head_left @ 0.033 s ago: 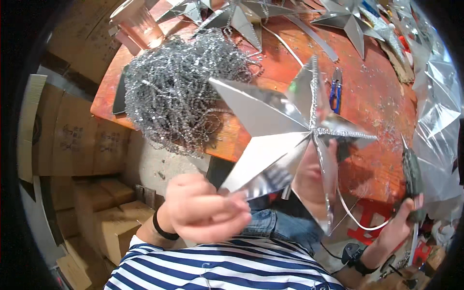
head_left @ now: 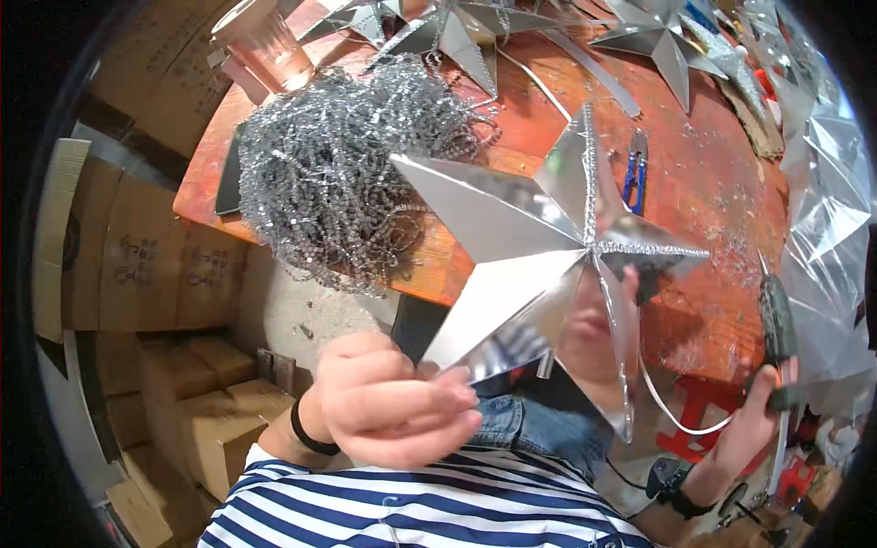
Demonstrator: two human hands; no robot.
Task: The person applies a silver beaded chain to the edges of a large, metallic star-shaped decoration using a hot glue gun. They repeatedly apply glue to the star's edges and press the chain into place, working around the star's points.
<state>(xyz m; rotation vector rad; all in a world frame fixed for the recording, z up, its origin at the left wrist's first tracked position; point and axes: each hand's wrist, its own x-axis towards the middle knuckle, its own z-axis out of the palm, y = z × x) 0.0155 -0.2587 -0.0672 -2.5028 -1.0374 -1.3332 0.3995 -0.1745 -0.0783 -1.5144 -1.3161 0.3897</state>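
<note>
My left hand (head_left: 393, 402) pinches the lower-left point of a shiny silver star (head_left: 521, 297), holding it up before the table's front edge. Glittery silver trim (head_left: 649, 247) runs along the star's upper and right ridges; a glossy line marks its lower-right ridge. Out to the right, my right hand (head_left: 754, 416) is wrapped round a dark green glue gun (head_left: 776, 320), its thin tip pointing up and away from me. The gun is apart from the star. A tangled heap of silver bead-like garland (head_left: 338, 164) lies beyond my left hand.
Blue-handled snips (head_left: 635, 178) lie behind the star on the red-orange table (head_left: 703, 320). More silver stars (head_left: 667, 50) and a clear cup (head_left: 265, 50) stand at the far side. Cardboard boxes (head_left: 146, 256) line the left; clear plastic wrap (head_left: 831, 201) hangs at the right.
The star has shifted very slightly left, and my left hand a little downward with its grip kept. My right hand and the glue gun have barely moved.
</note>
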